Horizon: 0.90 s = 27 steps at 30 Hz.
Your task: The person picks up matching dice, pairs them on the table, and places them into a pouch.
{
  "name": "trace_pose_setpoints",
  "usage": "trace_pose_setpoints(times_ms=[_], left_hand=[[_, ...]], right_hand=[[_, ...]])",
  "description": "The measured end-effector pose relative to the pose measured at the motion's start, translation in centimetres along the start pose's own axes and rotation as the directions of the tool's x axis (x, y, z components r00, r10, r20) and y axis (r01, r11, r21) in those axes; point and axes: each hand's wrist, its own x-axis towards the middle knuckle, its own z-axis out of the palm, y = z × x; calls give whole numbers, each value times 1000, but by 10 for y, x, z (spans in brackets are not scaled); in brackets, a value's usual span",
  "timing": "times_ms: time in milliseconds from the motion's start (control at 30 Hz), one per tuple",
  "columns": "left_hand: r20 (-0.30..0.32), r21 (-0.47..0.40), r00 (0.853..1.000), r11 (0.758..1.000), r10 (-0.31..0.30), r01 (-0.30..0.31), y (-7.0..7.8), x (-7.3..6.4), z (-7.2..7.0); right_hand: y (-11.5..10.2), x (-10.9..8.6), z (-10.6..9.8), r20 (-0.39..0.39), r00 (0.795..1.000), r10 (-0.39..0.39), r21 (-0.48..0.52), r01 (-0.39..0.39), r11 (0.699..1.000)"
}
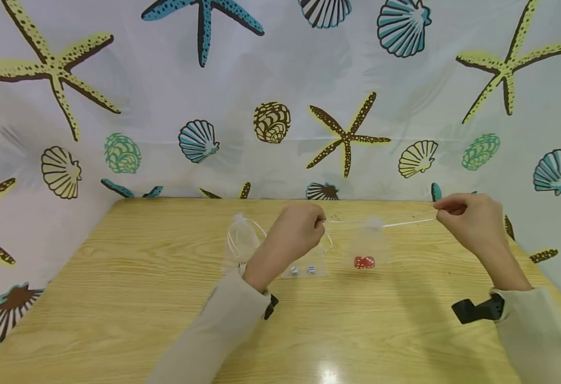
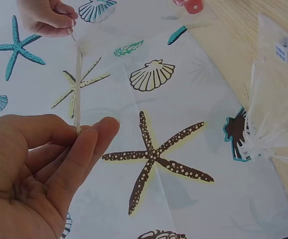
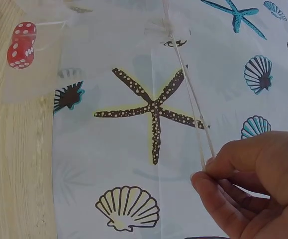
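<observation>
A sheer white drawstring pouch [image 1: 369,242] hangs between my hands, its neck gathered tight, with red dice [image 1: 364,262] at its bottom. My left hand [image 1: 295,226] pinches the drawstring [image 2: 77,92] on one side between thumb and fingers. On the other side my right hand [image 1: 472,216] pinches the cord's two strands [image 3: 196,102], which run taut to the gathered neck. The red dice [image 3: 22,46] show through the sheer fabric in the right wrist view.
Behind my left forearm, a second sheer pouch [image 1: 304,261] with white dice [image 1: 311,270] lies on the wooden table [image 1: 131,298]. Another pouch [image 1: 242,234] with loose white cords lies left of it, partly hidden by my arm. A shell-and-starfish cloth [image 1: 280,69] hangs behind the table.
</observation>
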Motion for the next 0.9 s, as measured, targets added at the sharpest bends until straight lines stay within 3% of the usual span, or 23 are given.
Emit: trace_pose_setpoints(times_ms=[200,633,900], left_hand=[[17,-2,1000,1000,-8,8,-1,8,10],[81,4,988,991,-132,132,-31,38,55],[135,160,979,978,-152,130,-35,41,79]], right_hand=[[8,5,10,69,997,22,10,-22,1000],[32,10,60,124,991,60,68,-69,995],[40,5,87,228,970,88,72,-107,992]])
